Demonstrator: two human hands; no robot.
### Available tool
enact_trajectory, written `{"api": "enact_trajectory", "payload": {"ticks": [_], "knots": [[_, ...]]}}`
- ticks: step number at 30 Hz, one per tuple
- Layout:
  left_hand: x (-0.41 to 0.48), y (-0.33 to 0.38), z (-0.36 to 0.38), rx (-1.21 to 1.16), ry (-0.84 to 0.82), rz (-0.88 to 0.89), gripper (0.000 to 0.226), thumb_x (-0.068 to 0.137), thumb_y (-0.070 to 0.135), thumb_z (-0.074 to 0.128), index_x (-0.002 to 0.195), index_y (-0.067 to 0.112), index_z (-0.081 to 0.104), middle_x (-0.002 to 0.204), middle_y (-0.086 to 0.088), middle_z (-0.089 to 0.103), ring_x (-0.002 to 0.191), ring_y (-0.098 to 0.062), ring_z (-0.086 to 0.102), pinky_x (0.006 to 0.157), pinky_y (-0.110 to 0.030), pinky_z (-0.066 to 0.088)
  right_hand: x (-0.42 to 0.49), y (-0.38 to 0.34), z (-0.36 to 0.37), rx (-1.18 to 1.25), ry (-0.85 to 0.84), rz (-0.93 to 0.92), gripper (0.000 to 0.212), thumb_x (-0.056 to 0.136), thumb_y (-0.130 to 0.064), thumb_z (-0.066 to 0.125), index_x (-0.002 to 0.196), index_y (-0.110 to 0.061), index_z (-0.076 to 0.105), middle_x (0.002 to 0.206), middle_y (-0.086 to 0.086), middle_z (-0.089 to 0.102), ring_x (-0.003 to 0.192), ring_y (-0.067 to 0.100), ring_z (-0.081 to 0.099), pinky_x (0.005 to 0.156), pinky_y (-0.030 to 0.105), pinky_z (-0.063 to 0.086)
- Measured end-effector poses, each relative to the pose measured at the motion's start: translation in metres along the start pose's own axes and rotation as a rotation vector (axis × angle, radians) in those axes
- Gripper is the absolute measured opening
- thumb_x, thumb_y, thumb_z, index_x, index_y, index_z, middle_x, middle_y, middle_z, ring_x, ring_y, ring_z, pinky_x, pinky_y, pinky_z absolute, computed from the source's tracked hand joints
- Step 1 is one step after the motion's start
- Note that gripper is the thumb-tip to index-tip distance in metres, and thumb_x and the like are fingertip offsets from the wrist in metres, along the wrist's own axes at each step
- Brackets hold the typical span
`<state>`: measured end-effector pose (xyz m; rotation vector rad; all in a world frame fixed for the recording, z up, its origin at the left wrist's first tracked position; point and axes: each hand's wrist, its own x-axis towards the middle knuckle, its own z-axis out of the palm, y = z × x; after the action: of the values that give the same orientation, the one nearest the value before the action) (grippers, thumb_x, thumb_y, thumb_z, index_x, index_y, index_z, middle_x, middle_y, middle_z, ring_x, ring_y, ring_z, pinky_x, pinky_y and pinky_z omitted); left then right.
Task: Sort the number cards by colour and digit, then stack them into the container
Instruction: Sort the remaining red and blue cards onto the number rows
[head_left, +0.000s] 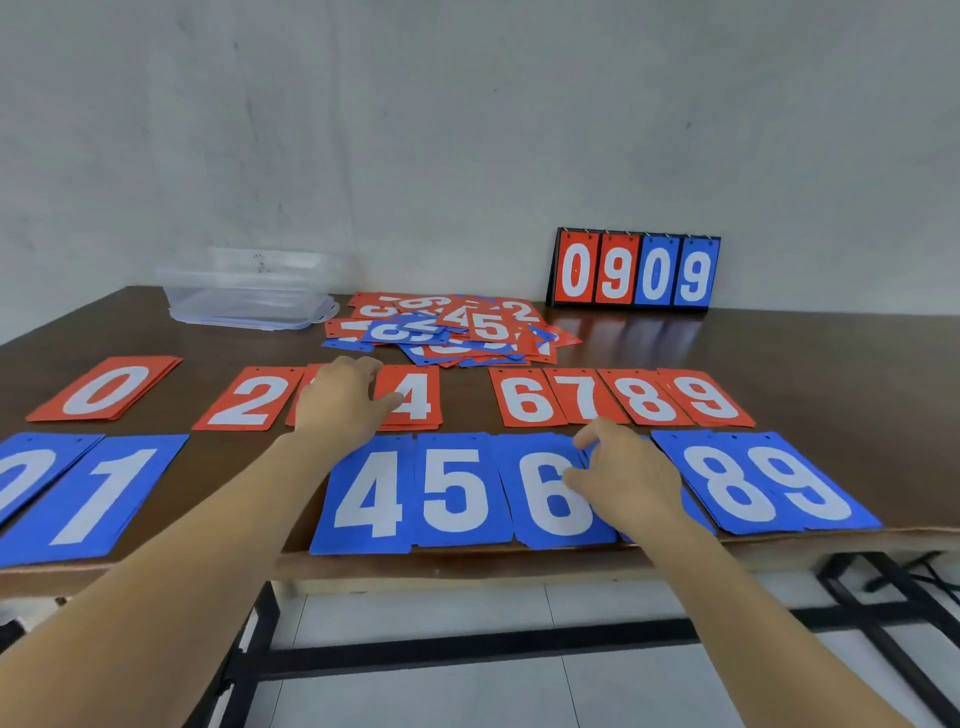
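Sorting, partway: red row (530, 402) and blue row (457, 493) laid out on surface (779, 353); mixed pile (488, 327) unsorted; container (249, 301) apparently empty. Left hand (340, 402): fingers flat on red row. Right hand (628, 478): fingers curled over blue row, grip unclear.

table (831, 364) | red row (530, 402) | blue row (457, 493) | mixed pile (488, 327) | container (249, 301) | scoreboard (634, 273)

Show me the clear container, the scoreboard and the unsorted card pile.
clear container (244, 304), head view, its front wall.
scoreboard (655, 273), head view, its blue 0 panel.
unsorted card pile (488, 327), head view, its top red 5 card.
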<state>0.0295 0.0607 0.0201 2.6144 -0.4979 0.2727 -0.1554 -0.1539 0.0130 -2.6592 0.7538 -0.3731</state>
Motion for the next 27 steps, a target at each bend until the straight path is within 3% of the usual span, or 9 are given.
{"api": "enact_trajectory", "payload": {"ticks": [4, 9, 13, 16, 21, 25, 27], "knots": [[0.015, 0.006, -0.003, -0.003, 0.006, -0.004, 0.059, 0.089, 0.043, 0.064, 0.139, 0.017, 0.049, 0.134, -0.006, 0.056, 0.115, -0.022, 0.057, 0.089, -0.034, 0.051, 0.032, -0.011, -0.007, 0.109, 0.017, -0.033, 0.027, 0.090, -0.033, 0.064, 0.114, -0.025, 0.056, 0.088, -0.010, 0.058, 0.086, 0.014, 0.059, 0.069, 0.030, 0.049], [0.054, 0.008, -0.002, -0.046, 0.018, -0.014, 0.054, 0.090, 0.038, 0.064, 0.137, 0.015, 0.052, 0.131, -0.007, 0.059, 0.114, -0.023, 0.058, 0.094, -0.038, 0.051, 0.099, -0.036, 0.001, 0.140, 0.007, 0.000, 0.037, 0.088, -0.043, 0.066, 0.118, -0.024, 0.057, 0.109, -0.003, 0.063, 0.090, 0.012, 0.058, 0.071, 0.030, 0.053], [0.102, -0.002, 0.007, -0.065, -0.019, -0.028, 0.055, 0.090, 0.039, 0.063, 0.138, 0.015, 0.051, 0.134, -0.007, 0.057, 0.116, -0.024, 0.056, 0.093, -0.038, 0.049, 0.160, -0.056, 0.013, 0.091, -0.019, 0.020, 0.037, 0.088, -0.048, 0.063, 0.110, -0.018, 0.062, 0.099, 0.003, 0.066, 0.079, 0.014, 0.063, 0.070, 0.031, 0.056], [0.146, -0.010, 0.019, -0.060, -0.067, -0.031, 0.058, 0.090, 0.043, 0.063, 0.139, 0.015, 0.050, 0.136, -0.007, 0.056, 0.120, -0.025, 0.055, 0.095, -0.038, 0.048, 0.205, -0.065, 0.026, 0.097, -0.051, 0.058, 0.050, 0.088, -0.050, 0.062, 0.121, -0.014, 0.059, 0.114, 0.005, 0.064, 0.092, 0.017, 0.061, 0.073, 0.030, 0.051], [0.211, 0.004, 0.051, -0.089, -0.164, 0.019, 0.060, 0.091, 0.042, 0.062, 0.140, 0.011, 0.046, 0.140, -0.008, 0.052, 0.125, -0.025, 0.051, 0.100, -0.034, 0.042, 0.266, -0.071, 0.058, 0.087, -0.075, 0.138, 0.077, 0.081, -0.065, 0.061, 0.137, -0.014, 0.044, 0.135, 0.007, 0.054, 0.121, 0.025, 0.053, 0.092, 0.037, 0.048], [0.249, 0.030, 0.083, -0.157, -0.211, 0.009, 0.067, 0.091, 0.049, 0.059, 0.143, 0.010, 0.041, 0.142, -0.008, 0.050, 0.128, -0.026, 0.049, 0.104, -0.040, 0.043, 0.300, -0.083, 0.079, 0.064, -0.108, 0.131, 0.100, 0.077, -0.073, 0.057, 0.149, -0.011, 0.025, 0.151, 0.010, 0.036, 0.140, 0.032, 0.029, 0.110, 0.045, 0.032], [0.263, 0.041, 0.096, -0.059, -0.234, -0.029, 0.075, 0.088, 0.058, 0.056, 0.145, 0.012, 0.038, 0.147, -0.008, 0.045, 0.134, -0.028, 0.041, 0.109, -0.042, 0.037, 0.313, -0.087, 0.088, 0.005, -0.128, 0.134, 0.109, 0.074, -0.078, 0.055, 0.152, -0.011, 0.017, 0.155, 0.012, 0.027, 0.144, 0.034, 0.019, 0.114, 0.047, 0.022]]}}
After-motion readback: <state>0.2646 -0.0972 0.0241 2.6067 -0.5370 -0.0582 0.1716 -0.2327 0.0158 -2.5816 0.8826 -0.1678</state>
